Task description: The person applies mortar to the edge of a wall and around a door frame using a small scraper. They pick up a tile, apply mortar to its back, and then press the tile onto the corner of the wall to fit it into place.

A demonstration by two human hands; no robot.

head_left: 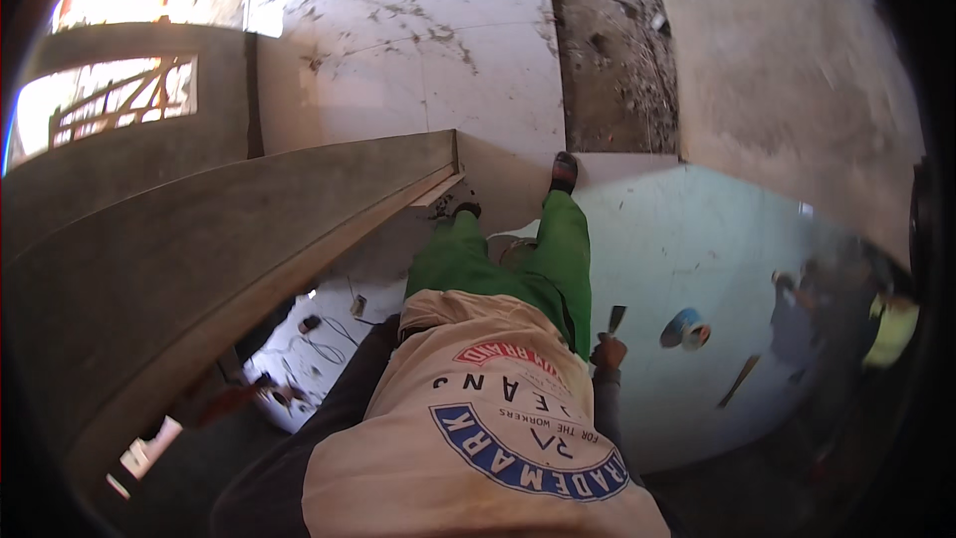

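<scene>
At my right side hangs my right hand (608, 351), its fingers closed round the handle of a putty knife. The putty knife (618, 317) has a dark, flat blade that widens away from my fist and points forward. My left arm (344, 389), in a dark sleeve, runs down along my other side. Its hand is lost in shadow and behind my shirt, so its fingers do not show. To the right of the putty knife, a round blue container (685, 328) lies on the pale floor.
A grey half-wall (229, 204) with a ledge stands at my left. Beyond it lie thin cables (334, 339) on the floor. A long brown flat tool or strip (739, 382) rests at right, near a person in a yellow-green vest (889, 331). Ahead, a rubble strip (622, 50) borders dirty tiles.
</scene>
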